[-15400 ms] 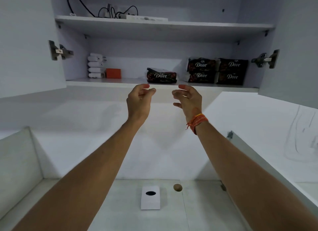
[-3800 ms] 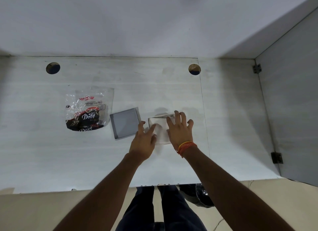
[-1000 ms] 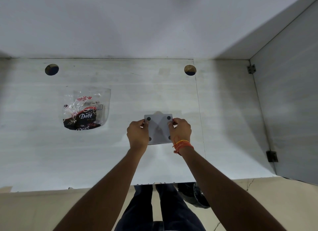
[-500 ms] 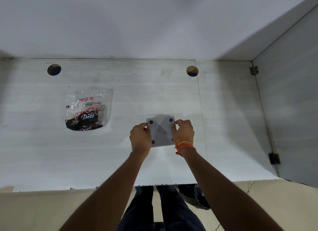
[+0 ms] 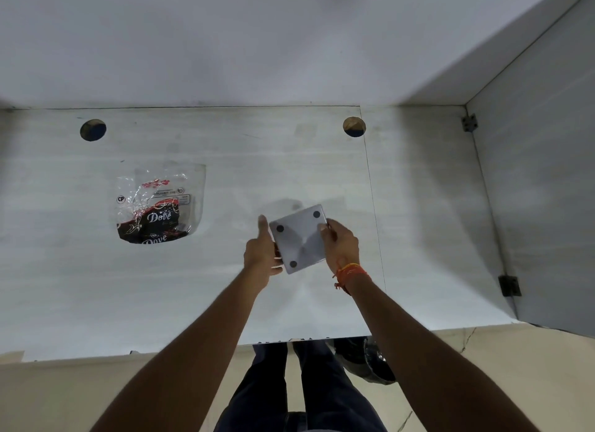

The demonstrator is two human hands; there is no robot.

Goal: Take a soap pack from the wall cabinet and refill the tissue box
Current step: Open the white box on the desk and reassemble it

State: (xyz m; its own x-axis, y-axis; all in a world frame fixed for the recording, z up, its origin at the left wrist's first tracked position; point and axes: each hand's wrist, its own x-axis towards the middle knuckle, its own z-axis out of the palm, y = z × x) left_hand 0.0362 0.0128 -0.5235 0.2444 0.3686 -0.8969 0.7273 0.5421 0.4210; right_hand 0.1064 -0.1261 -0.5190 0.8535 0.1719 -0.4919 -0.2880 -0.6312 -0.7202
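1. The tissue box point(image 5: 301, 238) is held above the counter point(image 5: 418, 238) with its grey underside facing up; three small dark round feet show on it, and the fourth corner is covered by a thumb.
2. The box is tilted, its far right corner highest, and its shadow falls on the counter just behind it.
3. The right hand point(image 5: 341, 243) grips the box's right edge, thumb on the underside and fingers wrapped below.
4. The left hand point(image 5: 262, 254) holds the box's left edge, thumb straight and pointing away along that side, fingers curled beneath.
5. An orange thread band point(image 5: 349, 272) circles the right wrist.
6. The soap pack point(image 5: 157, 206) lies flat on the counter well to the left of the box; it is a clear wrapper with a dark "Dove" print at its near end and looks mostly flattened.
7. Two round holes point(image 5: 354, 126) sit near the counter's back edge, one far left and one behind the box.
8. A white wall point(image 5: 289, 45) rises behind the counter, and a grey panel point(image 5: 541, 190) with two hinges stands at the right.
9. Dark trousers point(image 5: 299, 389) show below the counter's front edge.
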